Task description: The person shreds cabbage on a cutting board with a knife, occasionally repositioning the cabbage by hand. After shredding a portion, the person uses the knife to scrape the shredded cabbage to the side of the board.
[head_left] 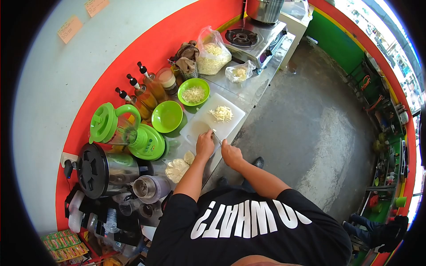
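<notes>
My right hand (pixel 231 153) is closed around the handle of a knife (pixel 217 138), its blade reaching over the near edge of a white cutting board (pixel 204 122). Close by the blade, my left hand (pixel 205 144) has its fingers drawn together on the board; what they hold, if anything, is too small to make out. A small pale piece (pixel 214 130) lies near those fingertips. Farther up the board is a heap of thin pale shreds (pixel 221 114). Beyond it, a green bowl (pixel 181 100) contains more shreds, and a second green bowl (pixel 167 117) sits to the left.
Left stand a green blender (pixel 146 144), several pump bottles (pixel 144 95) and a black-lidded container (pixel 93 170). A plastic bag of shreds (pixel 213 60), a smaller bag (pixel 240 72) and a gas stove (pixel 253 40) are farther back. A wrapped pale bundle (pixel 177 170) lies beside my left forearm.
</notes>
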### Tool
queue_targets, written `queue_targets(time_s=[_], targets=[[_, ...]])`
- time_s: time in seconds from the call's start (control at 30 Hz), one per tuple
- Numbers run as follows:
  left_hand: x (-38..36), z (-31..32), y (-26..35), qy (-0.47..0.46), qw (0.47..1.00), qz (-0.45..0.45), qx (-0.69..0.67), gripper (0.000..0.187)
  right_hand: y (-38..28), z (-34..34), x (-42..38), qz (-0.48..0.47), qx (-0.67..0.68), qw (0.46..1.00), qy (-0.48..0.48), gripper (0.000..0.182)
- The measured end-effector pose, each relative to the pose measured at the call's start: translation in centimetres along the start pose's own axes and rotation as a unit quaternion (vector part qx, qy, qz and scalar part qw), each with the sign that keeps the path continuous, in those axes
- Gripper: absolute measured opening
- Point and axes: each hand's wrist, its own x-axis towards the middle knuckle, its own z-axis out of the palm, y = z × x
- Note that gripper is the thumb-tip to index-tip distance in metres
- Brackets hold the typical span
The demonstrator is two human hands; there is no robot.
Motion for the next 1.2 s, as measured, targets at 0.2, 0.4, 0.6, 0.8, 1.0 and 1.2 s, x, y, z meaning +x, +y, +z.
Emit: queue_targets(time_s=[0.2,0.4,0.6,0.8,1.0,1.2], targets=[[0.0,-0.4,0.5,0.004,1.0,-0.017,0.005,0.011,-0.1,-0.9,1.6,-0.031,-0.017,0.999,0.0,0.013],[0.0,-0.1,0.2,0.008,1.0,-0.022,-0.009,0.011,-0.2,0.2,0.4,0.011,-0.011,1.0,-0.006,0.014],[0.1,-0.3,0.2,0.01,0.999,-0.022,-0.024,0.013,0.6,-0.9,2.0,-0.036,-0.032,0.999,0.006,0.015],[0.1,-0.4,0.2,0.003,0.999,-0.04,-0.026,0.012,0.1,0.5,1.0,-0.007,-0.016,1.0,0.001,0.015],[0.3,-0.6,0.3,-0.002,0.999,-0.04,-0.029,0.011,0.0,-0.5,1.9,-0.032,-0.026,0.999,-0.001,0.016],[0.2,-0.5,-0.2,-0.015,0.998,-0.045,-0.043,0.016,-0.1,0.4,1.2,-0.011,-0.017,1.0,0.013,0.015]])
